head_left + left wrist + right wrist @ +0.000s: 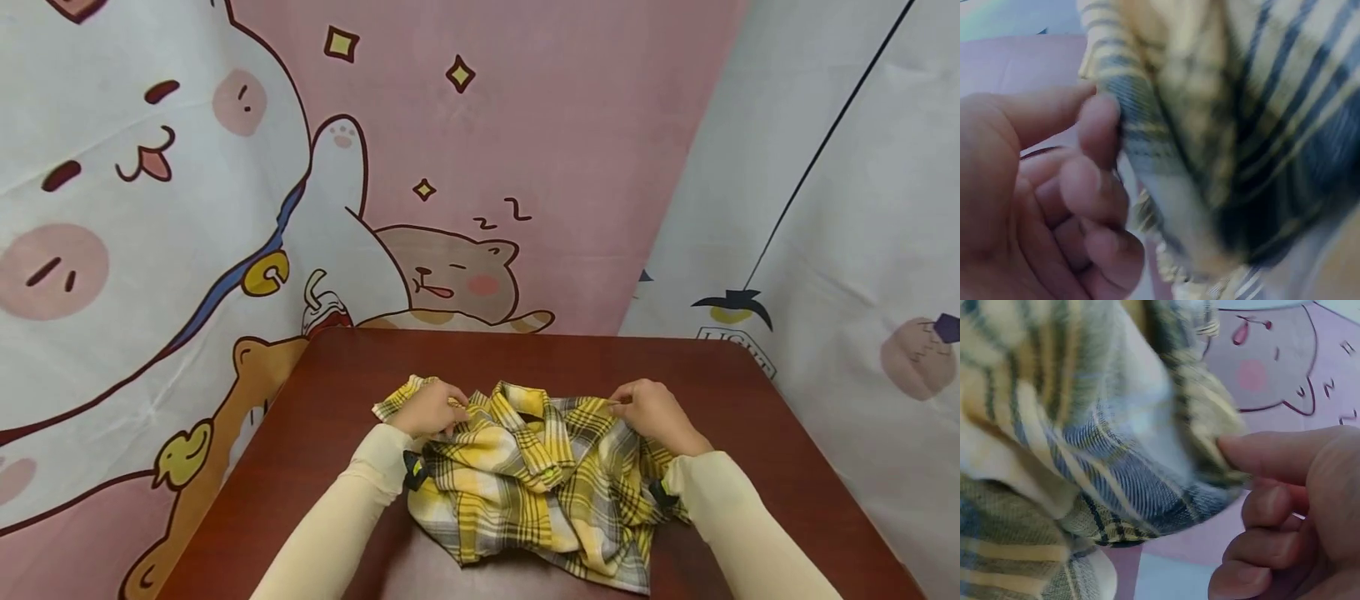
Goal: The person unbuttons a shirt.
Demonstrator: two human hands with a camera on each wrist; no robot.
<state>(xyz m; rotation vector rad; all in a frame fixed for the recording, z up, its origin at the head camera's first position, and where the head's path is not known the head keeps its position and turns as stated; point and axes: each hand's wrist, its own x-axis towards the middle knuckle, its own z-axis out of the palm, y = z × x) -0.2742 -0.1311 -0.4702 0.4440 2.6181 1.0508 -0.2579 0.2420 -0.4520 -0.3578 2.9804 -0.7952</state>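
A yellow, grey and white plaid shirt (517, 492) hangs crumpled between my two hands, its collar (525, 400) at the top middle and its lower part over the table's near side. My left hand (433, 408) pinches the cloth at the left shoulder area; in the left wrist view thumb and index finger hold a folded edge (1129, 106). On the other side my right hand (652, 410) pinches the right shoulder area. The right wrist view shows its thumb and index finger at a corner of the cloth (1166, 506), the other fingers curled below.
A dark red table (360, 358) lies beneath the shirt. Behind it and at both sides hang printed cloths with cartoon animals (465, 275). Both wrists carry small dark devices (415, 471) near the fabric.
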